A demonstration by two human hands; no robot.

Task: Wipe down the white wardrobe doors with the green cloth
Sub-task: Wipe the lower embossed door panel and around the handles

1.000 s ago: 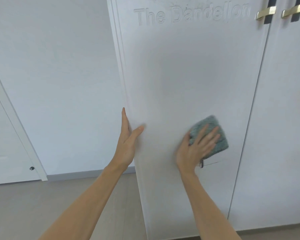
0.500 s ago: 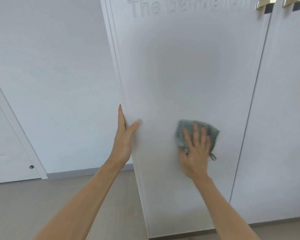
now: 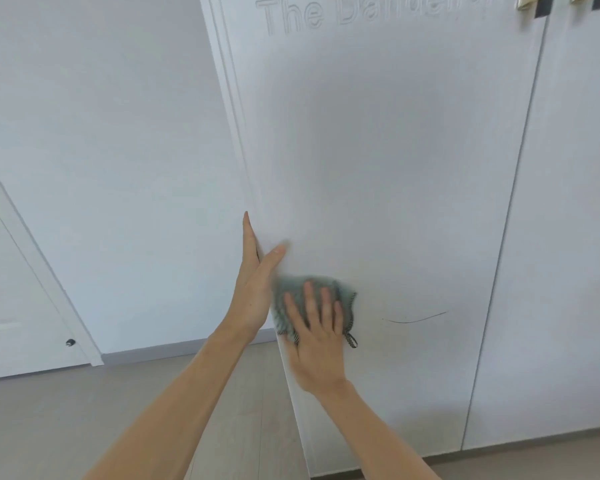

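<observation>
The open white wardrobe door fills the middle, with raised letters along its top. My left hand holds the door's left edge, fingers straight behind the edge and thumb on the front face. My right hand presses the green cloth flat against the lower left of the door, fingers spread and straight. The cloth sits right beside my left hand's thumb; a striped loop hangs from its lower right corner. A thin dark curved mark shows on the door to the right of the cloth.
A second white wardrobe door stands shut at the right. Gold handles sit at the top right. A white wall, a grey skirting board, a room door at far left and a pale wood floor surround the wardrobe.
My right hand slid the cloth left across the door, from the middle right to beside my left hand. The dark mark is now uncovered. My left hand kept its hold.
</observation>
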